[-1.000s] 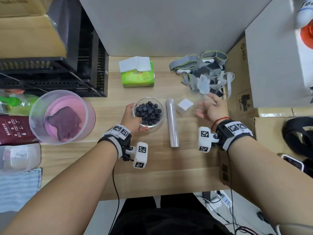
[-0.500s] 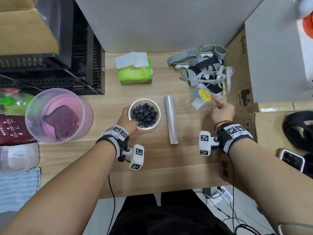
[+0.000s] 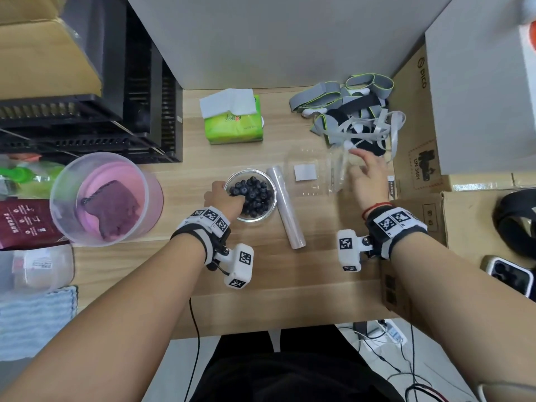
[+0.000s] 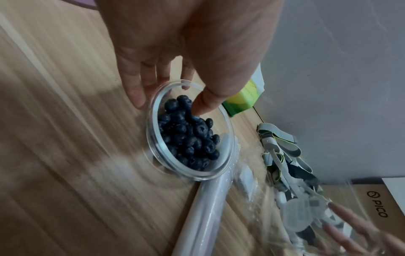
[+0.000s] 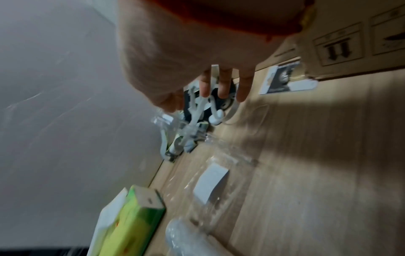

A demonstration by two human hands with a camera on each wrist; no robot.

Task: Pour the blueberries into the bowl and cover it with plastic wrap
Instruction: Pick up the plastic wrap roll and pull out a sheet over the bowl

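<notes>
Right hand (image 5: 197, 57) with fingers extended over a tangle of straps (image 5: 197, 110), clear empty container (image 5: 217, 178) lying open on the wooden desk (image 5: 317, 173), green tissue pack (image 5: 131, 220), plastic wrap roll (image 5: 186, 240) at bottom.

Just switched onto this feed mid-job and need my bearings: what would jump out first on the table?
The glass bowl heaped with dark blueberries sits mid-table; the left hand holds its near-left rim, thumb inside. Right beside it lies the plastic wrap roll, not yet unrolled. Further right lies the empty clear clamshell box, the right hand open at its far end.
</notes>
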